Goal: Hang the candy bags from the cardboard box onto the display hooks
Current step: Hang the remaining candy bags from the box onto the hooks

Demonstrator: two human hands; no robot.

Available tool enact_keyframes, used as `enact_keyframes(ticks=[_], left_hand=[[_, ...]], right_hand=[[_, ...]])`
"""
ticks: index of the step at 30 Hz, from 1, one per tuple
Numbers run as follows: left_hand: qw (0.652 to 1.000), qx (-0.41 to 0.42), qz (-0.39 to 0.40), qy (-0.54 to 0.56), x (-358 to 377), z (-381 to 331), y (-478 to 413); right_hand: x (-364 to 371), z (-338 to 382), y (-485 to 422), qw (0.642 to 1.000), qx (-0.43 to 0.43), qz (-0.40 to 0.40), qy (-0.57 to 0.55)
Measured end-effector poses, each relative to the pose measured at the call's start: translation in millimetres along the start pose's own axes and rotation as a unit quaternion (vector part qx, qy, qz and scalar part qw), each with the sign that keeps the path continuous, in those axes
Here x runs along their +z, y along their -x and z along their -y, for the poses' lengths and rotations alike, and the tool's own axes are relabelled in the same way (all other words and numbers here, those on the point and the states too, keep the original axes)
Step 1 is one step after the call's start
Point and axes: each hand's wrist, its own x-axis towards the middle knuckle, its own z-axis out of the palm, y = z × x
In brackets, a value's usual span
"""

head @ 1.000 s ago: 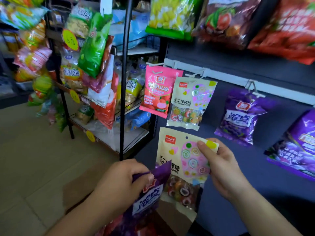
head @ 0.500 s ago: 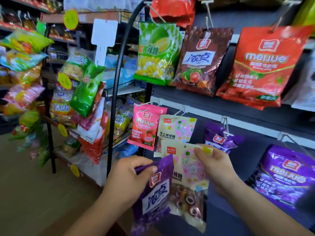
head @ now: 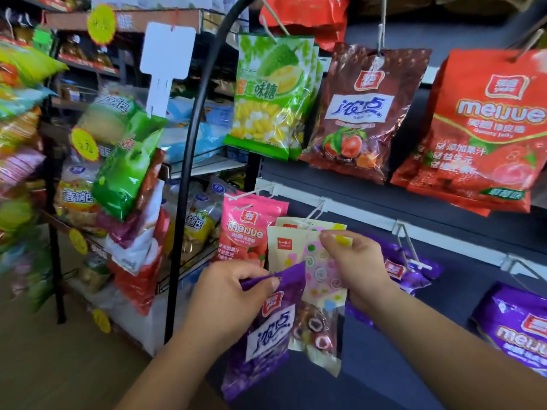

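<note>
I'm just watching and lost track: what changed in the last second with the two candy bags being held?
The right hand lifted the lollipop bag up to the white hook, its top now just under the hook's tip; not yet hung. The left hand rose slightly with the purple bag. Both grips stayed the same, and the pink bag hangs as before.
</note>
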Motion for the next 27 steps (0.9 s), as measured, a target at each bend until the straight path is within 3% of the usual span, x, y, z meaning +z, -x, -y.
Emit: enact_keyframes(ticks=[9,15,27], left_hand=[[0.999,-0.015,0.0,0.03,-9,11,-21],[1.0,-0.014,0.002,0.016,-10,12,-18],[0.996,-0.071,0.044,0.026,-18,0,-14]], right_hand=[[29,-10,-17,0.999,-0.05,-0.009,0.004],[17,-28,-13,0.999,-0.04,-0.015,-0.023],[19,-23,-14,0.997,-0.065,-0.017,0.028]])
